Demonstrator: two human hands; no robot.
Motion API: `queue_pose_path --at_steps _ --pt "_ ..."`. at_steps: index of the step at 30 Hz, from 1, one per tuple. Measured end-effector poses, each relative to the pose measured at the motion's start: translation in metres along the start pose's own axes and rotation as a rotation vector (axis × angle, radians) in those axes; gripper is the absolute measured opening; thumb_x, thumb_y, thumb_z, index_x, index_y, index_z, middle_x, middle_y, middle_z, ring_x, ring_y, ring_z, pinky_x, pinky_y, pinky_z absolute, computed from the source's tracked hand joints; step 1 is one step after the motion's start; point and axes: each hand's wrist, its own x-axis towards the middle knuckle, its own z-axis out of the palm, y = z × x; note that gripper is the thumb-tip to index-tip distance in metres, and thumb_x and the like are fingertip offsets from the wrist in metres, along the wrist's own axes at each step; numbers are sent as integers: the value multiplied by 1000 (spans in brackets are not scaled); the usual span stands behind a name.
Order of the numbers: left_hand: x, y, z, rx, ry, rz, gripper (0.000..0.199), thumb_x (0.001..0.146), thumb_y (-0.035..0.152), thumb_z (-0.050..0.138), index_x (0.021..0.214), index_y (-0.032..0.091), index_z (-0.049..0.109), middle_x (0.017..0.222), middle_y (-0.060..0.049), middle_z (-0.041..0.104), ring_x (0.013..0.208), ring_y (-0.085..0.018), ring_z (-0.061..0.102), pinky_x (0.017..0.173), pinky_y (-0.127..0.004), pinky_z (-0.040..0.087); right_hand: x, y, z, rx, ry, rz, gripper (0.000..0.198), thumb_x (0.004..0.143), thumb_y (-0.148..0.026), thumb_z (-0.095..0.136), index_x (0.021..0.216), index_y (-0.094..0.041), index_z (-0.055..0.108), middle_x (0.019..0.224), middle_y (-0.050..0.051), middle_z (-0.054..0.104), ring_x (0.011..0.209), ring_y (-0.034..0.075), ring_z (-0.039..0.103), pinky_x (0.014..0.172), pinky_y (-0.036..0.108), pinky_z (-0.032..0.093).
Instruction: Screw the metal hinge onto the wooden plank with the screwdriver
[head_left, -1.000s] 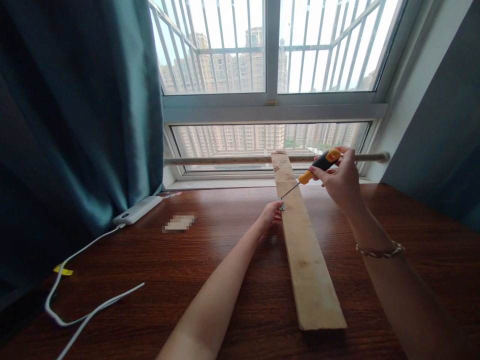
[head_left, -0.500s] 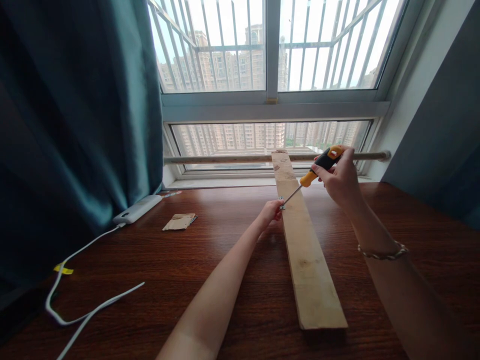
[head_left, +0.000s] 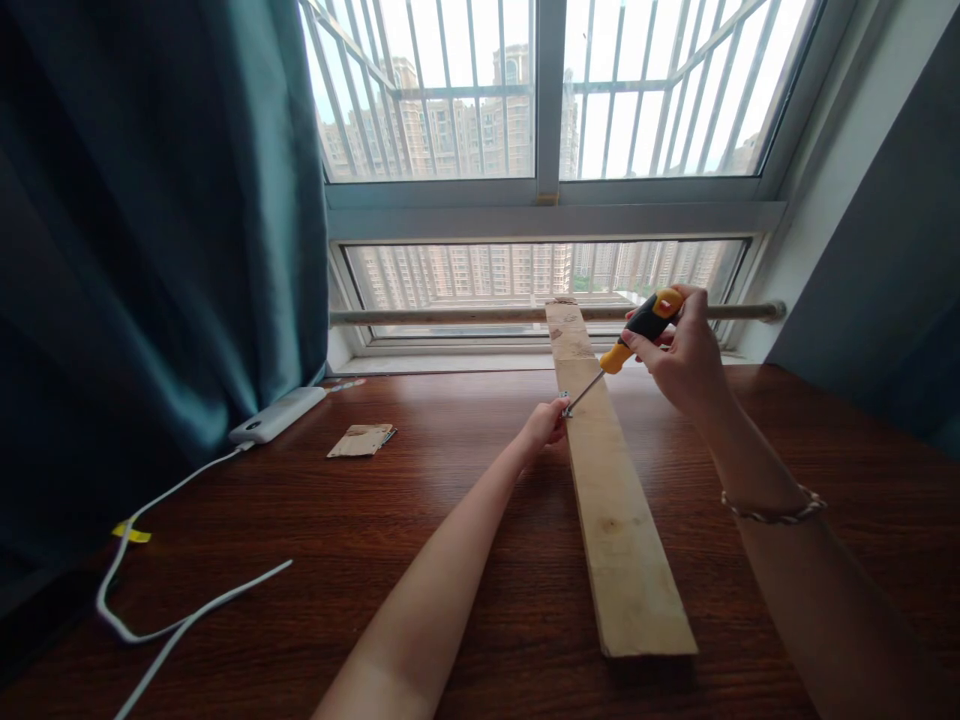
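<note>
A long pale wooden board (head_left: 616, 520) lies lengthwise on the dark brown wooden surface, its far end reaching toward the window. At the board's left edge, the fingers of my left hand (head_left: 546, 424) are closed on a small silvery metal piece (head_left: 565, 402), whose exact shape is partly covered by the fingertips. My right hand (head_left: 688, 352) grips a black-and-yellow screwdriver (head_left: 649, 318) from above and the right. Its shaft slants down to the left, and the tip meets the metal piece.
Left of the board lies a small piece of tan card or paper (head_left: 361, 440). A white power bank-like block (head_left: 279, 414) with a white cable (head_left: 187, 622) sits by the dark teal curtain (head_left: 247, 180). A horizontal rail (head_left: 450, 316) runs before the window.
The view has shifted very slightly. Both hands hold the same places, and the screwdriver tip stays at the metal piece.
</note>
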Motion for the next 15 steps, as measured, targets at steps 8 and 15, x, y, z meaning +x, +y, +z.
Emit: queue_pose_path --at_steps 8,15 --pt "-1 0 0 -15 15 3 43 80 49 50 51 19 40 41 5 29 35 -5 23 39 -26 14 -6 -6 1 -101 65 11 56 68 -27 60 119 -26 37 98 4 53 58 12 51 58 36 50" --pt "1 -3 0 -35 27 -12 38 82 40 45 51 19 42 40 4 29 36 -7 22 41 -26 13 -10 -7 7 -192 226 -38 63 61 -40 72 114 -25 41 105 9 52 85 25 57 69 44 51"
